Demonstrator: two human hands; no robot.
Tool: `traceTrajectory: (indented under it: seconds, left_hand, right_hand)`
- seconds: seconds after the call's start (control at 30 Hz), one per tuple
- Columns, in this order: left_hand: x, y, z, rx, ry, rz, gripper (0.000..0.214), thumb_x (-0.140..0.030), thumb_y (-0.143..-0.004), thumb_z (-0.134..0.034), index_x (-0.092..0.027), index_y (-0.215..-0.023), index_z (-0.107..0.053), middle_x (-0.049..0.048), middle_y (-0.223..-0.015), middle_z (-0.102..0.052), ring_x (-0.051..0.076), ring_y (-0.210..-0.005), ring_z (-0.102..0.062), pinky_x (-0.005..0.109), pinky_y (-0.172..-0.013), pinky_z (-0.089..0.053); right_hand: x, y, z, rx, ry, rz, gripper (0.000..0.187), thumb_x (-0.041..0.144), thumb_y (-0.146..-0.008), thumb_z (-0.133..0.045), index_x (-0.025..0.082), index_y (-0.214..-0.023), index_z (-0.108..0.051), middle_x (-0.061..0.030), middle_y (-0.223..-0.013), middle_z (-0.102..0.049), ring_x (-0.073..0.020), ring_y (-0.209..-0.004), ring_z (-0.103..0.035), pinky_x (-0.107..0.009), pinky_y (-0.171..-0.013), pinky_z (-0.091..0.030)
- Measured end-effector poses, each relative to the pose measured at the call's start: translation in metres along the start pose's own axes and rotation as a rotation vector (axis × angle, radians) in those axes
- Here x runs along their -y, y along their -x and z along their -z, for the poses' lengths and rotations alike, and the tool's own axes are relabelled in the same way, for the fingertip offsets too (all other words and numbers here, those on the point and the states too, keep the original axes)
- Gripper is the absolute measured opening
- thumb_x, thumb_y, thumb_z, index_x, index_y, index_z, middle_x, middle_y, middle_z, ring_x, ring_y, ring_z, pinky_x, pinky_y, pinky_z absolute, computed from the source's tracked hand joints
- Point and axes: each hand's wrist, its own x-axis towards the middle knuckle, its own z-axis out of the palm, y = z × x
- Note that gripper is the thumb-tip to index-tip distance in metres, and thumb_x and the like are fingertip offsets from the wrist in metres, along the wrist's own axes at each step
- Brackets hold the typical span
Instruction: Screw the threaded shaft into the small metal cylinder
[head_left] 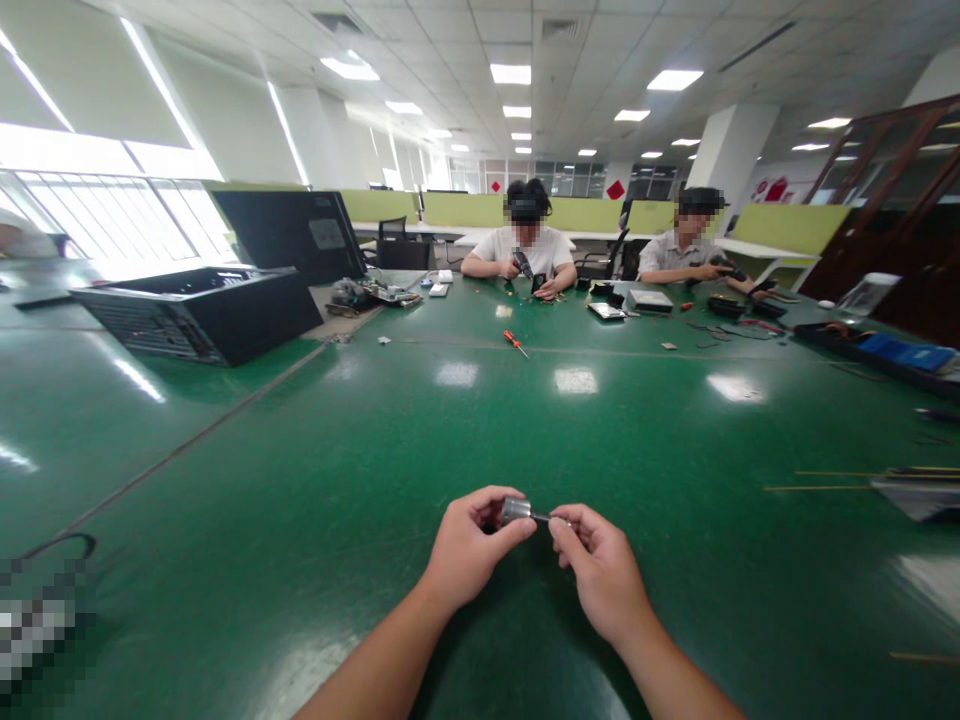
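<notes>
A small silver metal cylinder [516, 511], like a little motor, is held just above the green table in front of me. My left hand [474, 538] is closed around it, thumb along its near side and fingers behind. From the cylinder's right end runs a thin dark shaft [541, 518]. The tip of that shaft sits between the thumb and fingertips of my right hand [598, 562], which is closed in a pinch. Whatever else those fingertips may cover is hidden.
An orange-handled screwdriver [514, 344] lies mid-table [390, 430]. At left stands an opened black computer case [247, 315]. Thin rods [832, 474] and a black tray [885, 350] lie at right. Two people [491, 245] work across the table among tools and parts.
</notes>
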Motion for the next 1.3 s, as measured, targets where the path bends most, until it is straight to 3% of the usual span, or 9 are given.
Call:
traceTrajectory:
  seconds: [0.33,0.53,0.73,0.9,1.1,1.3]
  left_hand:
    - [-0.0022,-0.0014,0.0003,-0.008,0.080,0.004,0.029,-0.035,-0.069,-0.082,-0.015,-0.088,-0.073,0.0043,-0.078,-0.072,0.018,-0.071,-0.065,0.027,-0.069,-0.051]
    - [-0.0048,-0.0023,0.0014,-0.052,0.091,0.017,0.031,-0.040,-0.073,-0.079,-0.014,-0.089,-0.072,-0.0009,-0.063,-0.063,0.011,-0.052,-0.052,0.023,-0.053,-0.042]
    - [-0.0043,-0.0032,0.0009,-0.104,0.124,0.028,0.034,-0.043,-0.076,-0.077,-0.015,-0.092,-0.067,-0.0017,-0.064,-0.062,0.011,-0.051,-0.052,0.024,-0.053,-0.042]
    - [-0.0025,-0.0047,0.0013,-0.099,0.164,0.026,0.034,-0.043,-0.076,-0.077,-0.017,-0.092,-0.061,-0.0023,-0.064,-0.062,0.014,-0.055,-0.057,0.026,-0.059,-0.046]
    - [-0.0019,-0.0052,0.0031,-0.078,0.170,0.011,0.043,-0.036,-0.069,-0.081,-0.020,-0.067,-0.041,-0.0009,-0.068,-0.065,0.017,-0.066,-0.064,0.027,-0.067,-0.047]
    - [-0.0026,-0.0012,0.0017,-0.130,0.117,0.000,0.050,-0.038,-0.064,-0.085,-0.019,-0.055,-0.040,0.0030,-0.070,-0.067,0.022,-0.078,-0.067,0.030,-0.073,-0.047]
  right_hand:
    - [0.0026,0.0005,0.0002,0.020,0.024,0.032,0.048,0.057,-0.094,-0.051,0.018,-0.068,-0.057,0.0008,-0.061,-0.052,-0.0137,-0.057,-0.050,-0.025,-0.056,-0.039]
    - [0.0022,0.0001,0.0009,0.011,-0.022,0.047,0.056,0.060,-0.095,-0.047,0.019,-0.057,-0.049,0.0014,-0.054,-0.047,-0.0130,-0.053,-0.046,-0.026,-0.055,-0.037]
    - [-0.0019,-0.0019,0.0018,-0.027,-0.175,0.041,0.058,0.061,-0.095,-0.048,0.020,-0.054,-0.046,0.0015,-0.052,-0.046,-0.0125,-0.050,-0.045,-0.027,-0.054,-0.036]
    - [-0.0020,-0.0028,-0.0003,0.029,-0.134,0.052,0.057,0.062,-0.095,-0.047,0.020,-0.055,-0.047,0.0016,-0.053,-0.046,-0.0127,-0.051,-0.045,-0.027,-0.054,-0.036]
    - [-0.0002,-0.0037,-0.0032,0.043,-0.063,0.057,0.058,0.063,-0.094,-0.045,0.020,-0.056,-0.048,0.0014,-0.053,-0.047,-0.0131,-0.052,-0.046,-0.026,-0.056,-0.037]
    - [0.0010,-0.0052,-0.0057,0.034,-0.043,0.063,0.060,0.064,-0.093,-0.046,0.020,-0.053,-0.048,0.0023,-0.048,-0.047,-0.0130,-0.049,-0.046,-0.026,-0.054,-0.037]
